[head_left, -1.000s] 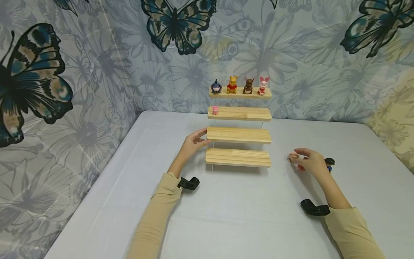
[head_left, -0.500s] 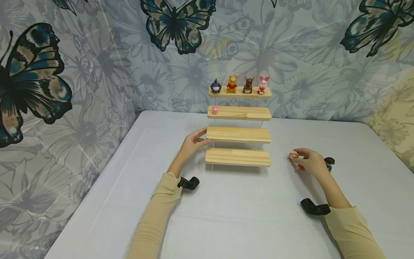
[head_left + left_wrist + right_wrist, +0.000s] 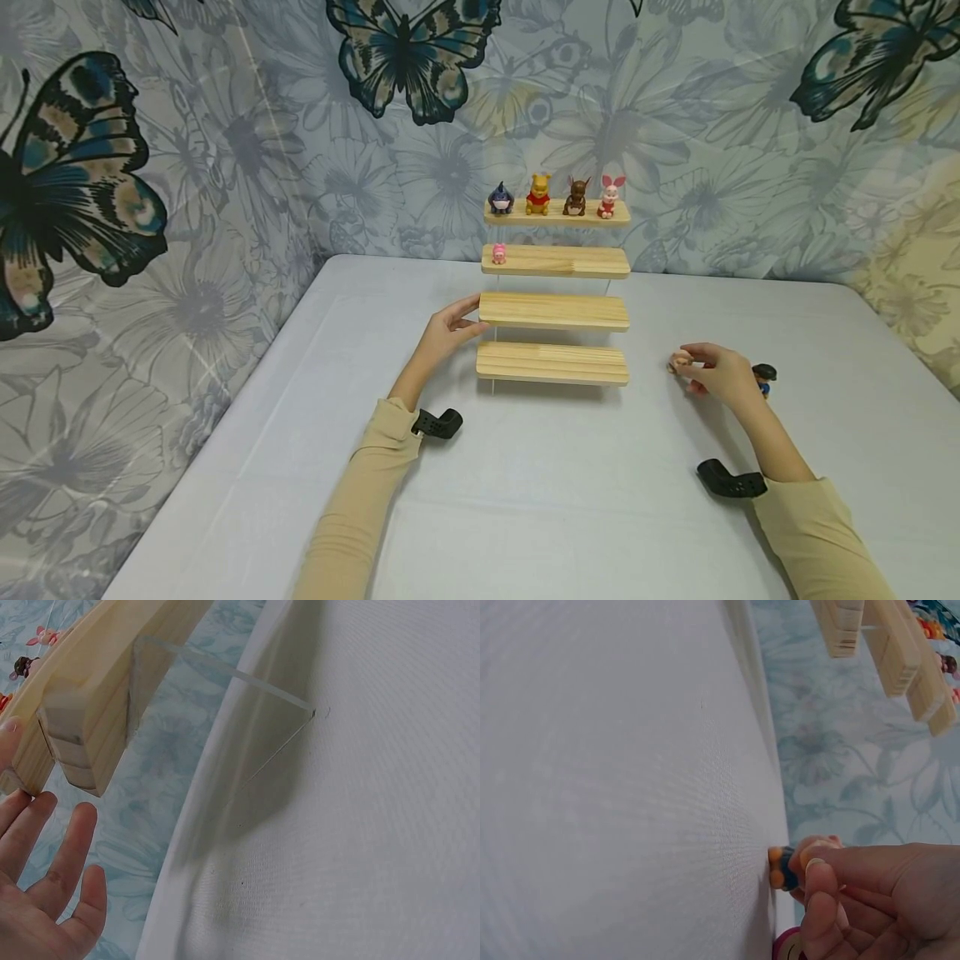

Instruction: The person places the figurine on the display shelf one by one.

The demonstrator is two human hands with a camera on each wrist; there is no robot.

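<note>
In the head view my left hand [image 3: 448, 335] is at the left end of the second-lowest board of a wooden tiered shelf [image 3: 553, 312]. Thumb and fingers hold that board end from two sides; the left wrist view shows the other fingers [image 3: 75, 840] spread and free. Off to the right of the shelf, my right hand [image 3: 718, 372] pinches a small figurine [image 3: 678, 361] between thumb and fingertips. The right wrist view shows the figurine's orange feet [image 3: 775, 868] at the white tabletop and its dark blue body; the hand hides part of it.
A dark-haired figurine [image 3: 764, 375] in blue stands behind the right wrist. A magenta-edged round thing [image 3: 786, 945] shows partly below the right hand. Several figurines, among them a yellow bear [image 3: 537, 197], line the top board; a pink figurine [image 3: 499, 253] sits one board lower.
</note>
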